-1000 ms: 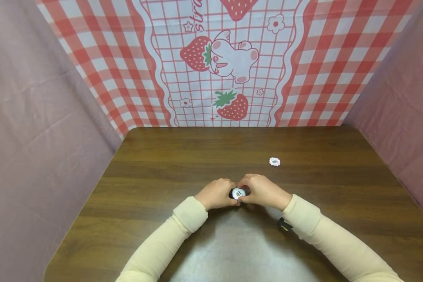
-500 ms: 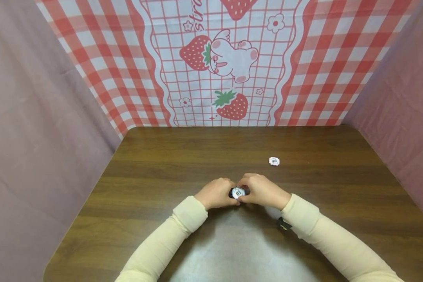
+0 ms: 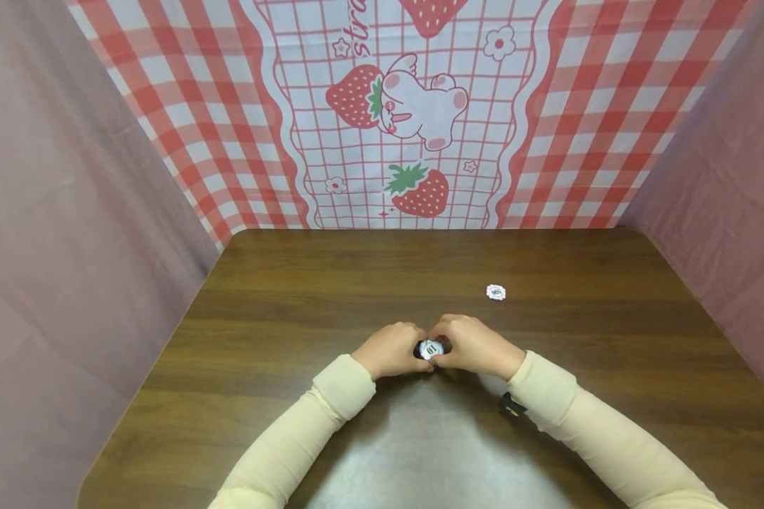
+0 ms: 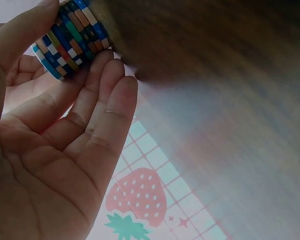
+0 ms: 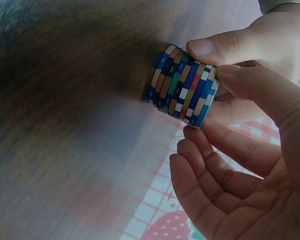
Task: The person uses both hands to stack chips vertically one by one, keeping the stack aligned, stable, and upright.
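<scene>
A stack of several poker chips (image 5: pixel 181 87) stands on the wooden table, its edges striped in blue, white, orange, green and red. In the head view its white-and-blue top chip (image 3: pixel 431 349) shows the number 10. My left hand (image 3: pixel 391 350) grips the stack from the left, thumb on the near side and fingers on the far side. From the right, my right hand (image 3: pixel 477 345) pinches the stack near its top, with the thumb (image 5: pixel 232 74) at the top chip's edge and the index fingertip opposite. Both hands' fingertips nearly meet around the chips.
One loose white poker chip (image 3: pixel 496 292) lies flat on the table (image 3: pixel 293 283), beyond the right hand. A red checked strawberry cloth (image 3: pixel 382 141) hangs at the table's back edge, and pinkish curtains (image 3: pixel 70 212) flank both sides. A small black object (image 3: pixel 513 405) sits at the right cuff.
</scene>
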### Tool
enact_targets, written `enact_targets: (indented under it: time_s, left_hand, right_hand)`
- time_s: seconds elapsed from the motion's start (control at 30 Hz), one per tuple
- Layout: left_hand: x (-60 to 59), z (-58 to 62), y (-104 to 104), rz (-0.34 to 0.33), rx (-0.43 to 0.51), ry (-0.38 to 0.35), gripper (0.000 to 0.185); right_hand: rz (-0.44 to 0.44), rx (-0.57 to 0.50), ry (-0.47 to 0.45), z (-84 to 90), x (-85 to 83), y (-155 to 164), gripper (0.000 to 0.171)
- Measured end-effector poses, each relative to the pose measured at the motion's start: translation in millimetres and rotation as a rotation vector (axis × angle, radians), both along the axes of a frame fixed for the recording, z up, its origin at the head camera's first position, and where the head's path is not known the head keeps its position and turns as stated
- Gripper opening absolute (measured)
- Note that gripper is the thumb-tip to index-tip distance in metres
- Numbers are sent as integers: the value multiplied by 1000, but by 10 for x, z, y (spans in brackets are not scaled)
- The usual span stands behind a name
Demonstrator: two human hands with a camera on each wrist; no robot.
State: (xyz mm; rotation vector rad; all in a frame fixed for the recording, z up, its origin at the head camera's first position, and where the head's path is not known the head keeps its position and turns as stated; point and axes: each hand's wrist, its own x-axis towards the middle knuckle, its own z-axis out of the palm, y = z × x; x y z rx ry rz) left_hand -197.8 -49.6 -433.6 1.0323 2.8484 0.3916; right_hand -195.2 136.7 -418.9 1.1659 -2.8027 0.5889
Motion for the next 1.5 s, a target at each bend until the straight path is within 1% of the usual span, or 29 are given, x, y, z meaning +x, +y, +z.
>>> enact_targets:
  time_s: [0.2, 0.37, 0.5, 0.6, 0.8, 0.97, 1.07, 1.23, 1.33, 1.5]
  left_hand:
    - [5, -4, 2, -10, 4, 8, 31]
    - [7, -3, 2, -10, 12, 6, 29]
    - [2, -3, 4, -5, 15, -4, 27]
    - [-2, -2, 8, 2, 8, -9, 28]
    - [-5, -4, 15, 5, -2, -21, 33]
    - [-11, -11, 18, 5, -9, -19, 32]
    - [-8, -13, 17, 8, -7, -21, 32]
    - [-3, -14, 17, 10, -6, -21, 32]
    - [-3, -11, 18, 9, -5, -17, 31]
    - [-4, -5, 21, 8, -4, -20, 31]
  right_hand:
    - [-5, 6, -10, 0, 7, 7, 23]
    - [-13, -11, -20, 6, -2, 21, 24]
    - [-53, -33, -24, 32, -39, 63, 27]
    - [-90, -49, -2, 59, -89, 118, 32]
    - [-169, -93, 21, 97, -233, 280, 36]
    - [-278, -81, 18, 122, -395, 441, 40]
    - [-339, -56, 3, 122, -510, 552, 41]
    - [-405, 8, -54, 72, -692, 741, 47]
    - [-440, 42, -93, 40, -763, 816, 50]
    - [-464, 84, -102, -6, -836, 889, 45]
